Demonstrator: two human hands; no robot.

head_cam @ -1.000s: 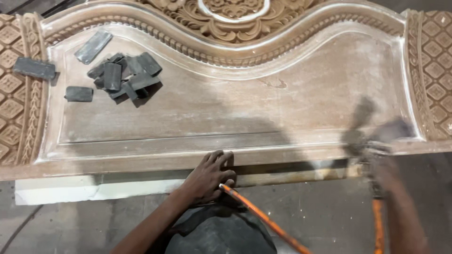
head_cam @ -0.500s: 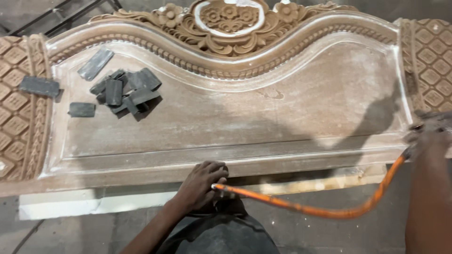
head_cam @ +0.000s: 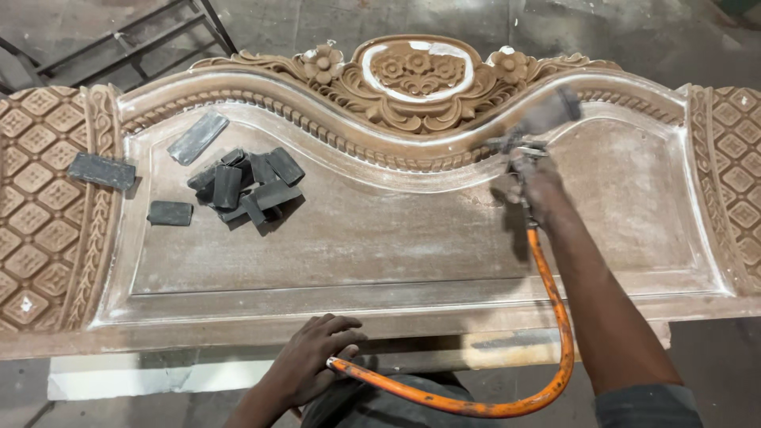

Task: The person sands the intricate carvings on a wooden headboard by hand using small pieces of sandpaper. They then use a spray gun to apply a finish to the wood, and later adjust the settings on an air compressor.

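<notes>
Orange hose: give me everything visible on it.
The orange hose looks like rubber, smooth with dark scuffs. It runs from the left hand, which grips it near the panel's front edge, sags in a loop, then rises along the right forearm to the blurred tool in the right hand.

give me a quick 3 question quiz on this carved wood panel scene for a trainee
1. True or false: the right hand holds a tool over the carved wooden panel, close to its raised wavy moulding.
2. What does the left hand grip?
A. a dark block
B. the orange hose
C. a brush
3. Where on the panel does the pile of dark blocks lie: the left part or the right part?

Key
1. True. The tool is blurred, and the hose runs down from that hand.
2. B. The fingers close on the hose end at the panel's near edge.
3. The left part; a few more blocks lie apart, further left.
</notes>
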